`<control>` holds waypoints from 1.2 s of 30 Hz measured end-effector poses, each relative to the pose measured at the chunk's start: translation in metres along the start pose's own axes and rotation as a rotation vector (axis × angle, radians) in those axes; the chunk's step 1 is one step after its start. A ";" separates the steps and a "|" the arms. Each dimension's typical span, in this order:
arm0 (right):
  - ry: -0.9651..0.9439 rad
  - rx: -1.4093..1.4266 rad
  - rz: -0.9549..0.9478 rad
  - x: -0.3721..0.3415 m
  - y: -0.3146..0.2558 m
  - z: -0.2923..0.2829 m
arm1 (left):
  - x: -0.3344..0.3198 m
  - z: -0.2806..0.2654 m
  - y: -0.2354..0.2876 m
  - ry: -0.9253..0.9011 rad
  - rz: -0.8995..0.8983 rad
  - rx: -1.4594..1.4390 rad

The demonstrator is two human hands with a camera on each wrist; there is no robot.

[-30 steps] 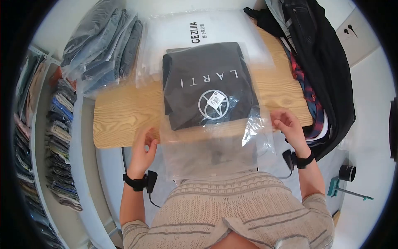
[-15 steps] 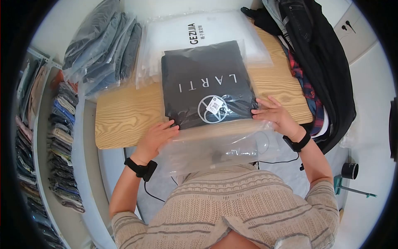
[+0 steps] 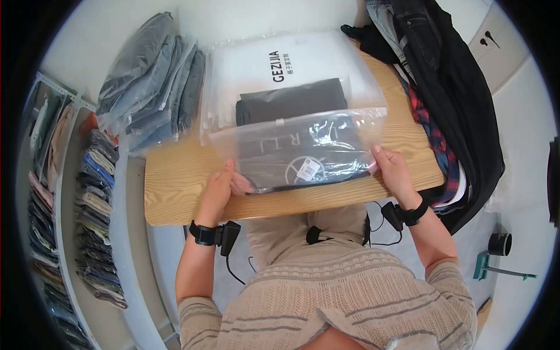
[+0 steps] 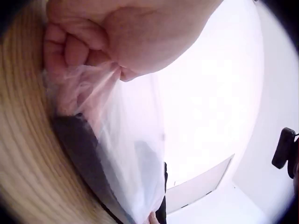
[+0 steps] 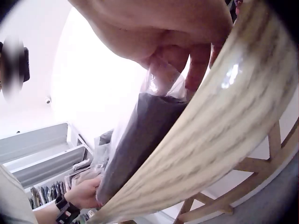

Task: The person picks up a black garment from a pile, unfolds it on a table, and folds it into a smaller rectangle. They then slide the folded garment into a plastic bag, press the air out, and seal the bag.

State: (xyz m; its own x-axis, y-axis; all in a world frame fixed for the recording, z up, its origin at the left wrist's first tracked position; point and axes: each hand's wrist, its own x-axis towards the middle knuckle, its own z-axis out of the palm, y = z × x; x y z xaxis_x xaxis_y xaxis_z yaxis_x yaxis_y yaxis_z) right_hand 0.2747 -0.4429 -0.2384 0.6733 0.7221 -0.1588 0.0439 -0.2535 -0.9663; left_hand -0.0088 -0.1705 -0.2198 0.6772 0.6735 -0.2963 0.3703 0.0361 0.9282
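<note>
A folded dark grey garment (image 3: pixel 291 100) lies in a clear plastic bag (image 3: pixel 364 123) across the front of the table. The bag's open end is turned up over it, covering part of the white lettering, and a white label (image 3: pixel 308 169) shows through. My left hand (image 3: pixel 218 188) pinches the plastic at the near left corner, some fingers hidden under it. At the near right corner my right hand (image 3: pixel 397 174) grips the plastic between thumb and fingers. In the right wrist view, the garment's folded edge (image 5: pixel 140 135) runs along the table edge between both hands.
A stack of white printed bags (image 3: pixel 245 64) lies behind the garment. Bagged clothes (image 3: pixel 154 81) are piled at the back left, and loose dark trousers (image 3: pixel 461 99) and a plaid shirt (image 3: pixel 434 131) hang over the right table edge. Shelves of folded clothes (image 3: pixel 99 227) stand left.
Both hands have gone from beside the bag to its near corners and taken hold. The loose end of the bag, which hung toward me, is now folded up over the garment.
</note>
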 end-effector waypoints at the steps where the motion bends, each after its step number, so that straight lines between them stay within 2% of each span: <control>1: 0.003 0.003 -0.005 0.000 -0.003 0.003 | 0.000 0.004 0.007 -0.001 0.005 0.004; 3: 0.120 -0.016 -0.045 -0.002 -0.010 0.009 | -0.002 0.009 0.016 0.046 -0.068 -0.016; 7: 0.207 -0.033 -0.062 -0.003 -0.003 0.007 | 0.003 0.007 0.013 0.031 -0.065 -0.033; 9: 0.677 -0.446 -0.639 -0.021 -0.042 0.030 | 0.005 0.005 0.010 0.016 -0.056 0.005; 11: 0.119 -0.675 -0.792 -0.039 -0.078 0.051 | 0.007 0.007 0.008 0.036 -0.102 -0.022; 12: 0.122 -0.671 -0.788 -0.037 -0.078 0.067 | 0.007 0.008 0.008 0.052 -0.146 -0.044; 14: -0.051 -0.952 -0.709 -0.028 -0.068 0.093 | 0.006 0.008 0.009 0.036 -0.128 -0.055; 19: -0.101 -1.133 -0.699 0.007 -0.060 0.093 | -0.005 -0.011 0.019 -0.050 -0.047 -0.001; 21: -0.138 -1.164 -0.707 0.013 -0.060 0.087 | -0.034 0.005 0.063 0.539 0.676 0.929; 22: -0.140 -1.168 -0.708 0.014 -0.060 0.086 | -0.034 0.013 0.070 0.541 0.675 0.925; 24: -0.192 -1.186 -0.710 0.019 -0.063 0.084 | -0.025 0.027 0.082 0.046 0.864 0.965; 25: -0.197 -1.194 -0.722 0.024 -0.065 0.082 | -0.016 0.035 0.081 0.061 0.863 0.959; 27: -0.304 -1.212 -0.720 0.033 -0.068 0.076 | 0.011 0.048 0.070 -0.053 0.900 1.188; 28: -0.303 -1.217 -0.727 0.040 -0.069 0.072 | 0.025 0.048 0.066 -0.043 0.903 1.187; 30: -0.381 -1.370 -0.894 0.055 -0.074 0.063 | 0.049 0.045 0.061 -0.048 0.990 1.312; 31: -0.378 -1.370 -0.901 0.063 -0.077 0.060 | 0.056 0.045 0.057 -0.041 0.992 1.316; 33: -0.440 -1.403 -1.043 0.075 -0.082 0.055 | 0.063 0.047 0.051 -0.116 0.851 1.333; 36: -0.496 -1.379 -1.014 0.086 -0.076 0.056 | 0.070 0.047 0.046 -0.151 0.800 1.355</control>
State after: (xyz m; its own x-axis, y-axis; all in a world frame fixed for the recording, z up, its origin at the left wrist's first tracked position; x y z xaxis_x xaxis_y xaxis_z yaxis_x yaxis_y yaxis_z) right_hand 0.2884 -0.3257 -0.1901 -0.2603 0.9647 0.0410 0.9620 0.2554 0.0970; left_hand 0.0849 -0.1564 -0.2085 0.9919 0.1142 0.0560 0.1148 -0.9933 -0.0086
